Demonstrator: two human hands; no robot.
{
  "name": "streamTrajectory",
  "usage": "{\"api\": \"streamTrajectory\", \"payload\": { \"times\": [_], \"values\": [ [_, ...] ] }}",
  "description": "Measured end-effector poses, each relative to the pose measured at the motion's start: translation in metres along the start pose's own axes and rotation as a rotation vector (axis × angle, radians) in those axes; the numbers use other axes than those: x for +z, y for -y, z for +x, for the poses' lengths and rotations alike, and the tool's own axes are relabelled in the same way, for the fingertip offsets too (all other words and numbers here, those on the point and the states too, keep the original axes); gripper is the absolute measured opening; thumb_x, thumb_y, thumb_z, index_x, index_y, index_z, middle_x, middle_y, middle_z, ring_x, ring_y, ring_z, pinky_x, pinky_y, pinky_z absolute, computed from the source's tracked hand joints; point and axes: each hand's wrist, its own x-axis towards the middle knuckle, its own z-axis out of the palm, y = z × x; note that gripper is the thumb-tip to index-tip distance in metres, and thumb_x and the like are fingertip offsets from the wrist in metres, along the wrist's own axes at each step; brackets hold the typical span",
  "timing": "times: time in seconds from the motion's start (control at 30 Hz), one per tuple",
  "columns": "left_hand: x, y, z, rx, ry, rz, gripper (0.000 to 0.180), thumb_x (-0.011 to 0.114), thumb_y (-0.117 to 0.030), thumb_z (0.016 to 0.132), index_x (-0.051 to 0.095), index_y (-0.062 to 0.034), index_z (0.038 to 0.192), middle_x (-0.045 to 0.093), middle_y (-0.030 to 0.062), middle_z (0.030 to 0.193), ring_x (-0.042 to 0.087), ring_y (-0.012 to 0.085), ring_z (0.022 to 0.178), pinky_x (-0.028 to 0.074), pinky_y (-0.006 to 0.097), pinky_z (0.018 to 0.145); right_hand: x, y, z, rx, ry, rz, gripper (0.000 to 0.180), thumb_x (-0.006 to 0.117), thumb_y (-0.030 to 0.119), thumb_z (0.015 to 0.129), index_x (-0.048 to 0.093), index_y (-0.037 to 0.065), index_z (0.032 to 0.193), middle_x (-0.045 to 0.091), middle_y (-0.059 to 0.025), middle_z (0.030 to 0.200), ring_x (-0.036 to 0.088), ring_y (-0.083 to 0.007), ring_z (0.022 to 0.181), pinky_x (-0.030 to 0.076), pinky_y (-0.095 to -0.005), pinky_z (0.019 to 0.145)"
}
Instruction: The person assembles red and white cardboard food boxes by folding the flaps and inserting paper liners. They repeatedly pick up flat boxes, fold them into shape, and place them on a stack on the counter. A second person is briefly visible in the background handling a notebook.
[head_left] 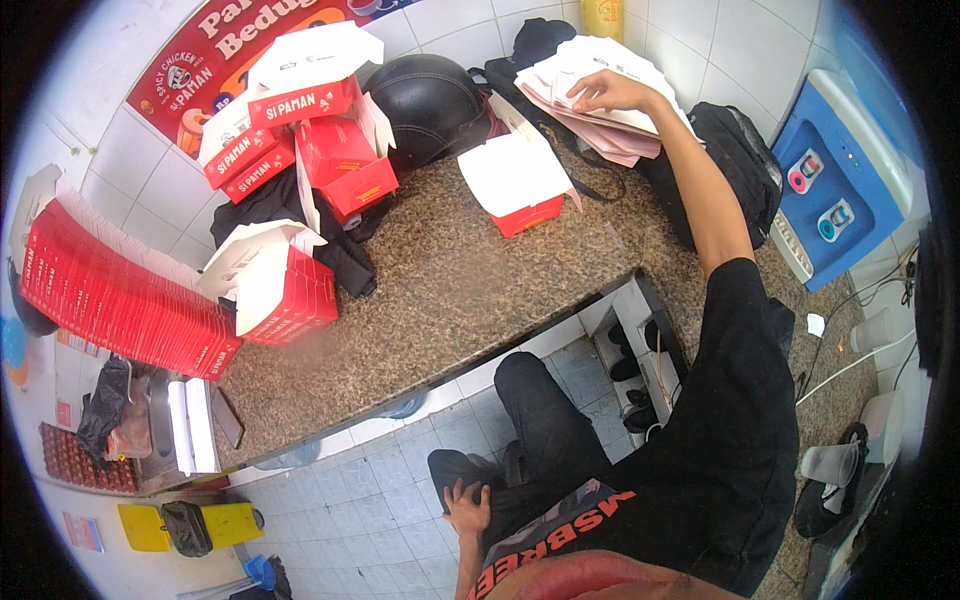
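Note:
At the far right of the counter, my right hand (pixel 610 93) reaches onto a pile of flat, unfolded cardboard boxes (pixel 640 68), white on top with pinkish layers below. Its fingers are bent and look apart, touching the top sheet; no sheet is lifted. My left hand (pixel 467 508) lies on my knee, fingers spread, holding nothing. In front of me on the counter sits a single red box (pixel 530 216) with its white lid side up. Several folded red boxes (pixel 345 165) are heaped at the back left, and another group of boxes (pixel 295 295) stands nearer.
A long leaning row of nested red boxes (pixel 125 285) fills the counter's left end, near a phone (pixel 228 418). Behind are a black helmet (pixel 425 108) and dark cloth (pixel 350 255). A black backpack (pixel 740 160) and blue water dispenser (pixel 840 190) stand right of the pile.

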Motion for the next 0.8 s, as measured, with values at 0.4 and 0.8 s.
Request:
{"api": "streamTrajectory", "payload": {
  "times": [0.4,0.8],
  "values": [
    [-0.012,-0.013,-0.005,-0.003,0.025,0.043,0.043,0.059,-0.057,0.095,0.073,-0.0271,0.122,0.047,0.0047,0.154,0.026,0.037,0.151,0.025,0.08,0.106,0.003,0.019,-0.014,-0.026,-0.005,0.003,0.04,0.068,0.027,0.097,0.066,0.008,0.132,0.07,-0.0113,0.125,0.066,-0.0231,0.112,0.051,-0.0377,0.099],
    [-0.004,-0.005,-0.001,0.002,0.008,0.009,0.041,0.061,-0.058,0.093,0.075,-0.0275,0.117,0.046,0.006,0.156,0.024,0.0392,0.151,0.025,0.081,0.105,0.001,0.029,0.014,-0.195,0.122,-0.109,0.043,0.065,0.012,0.088,0.068,0.01,0.131,0.067,-0.0099,0.13,0.063,-0.0232,0.117,0.048,-0.0379,0.103]
  ]
}}
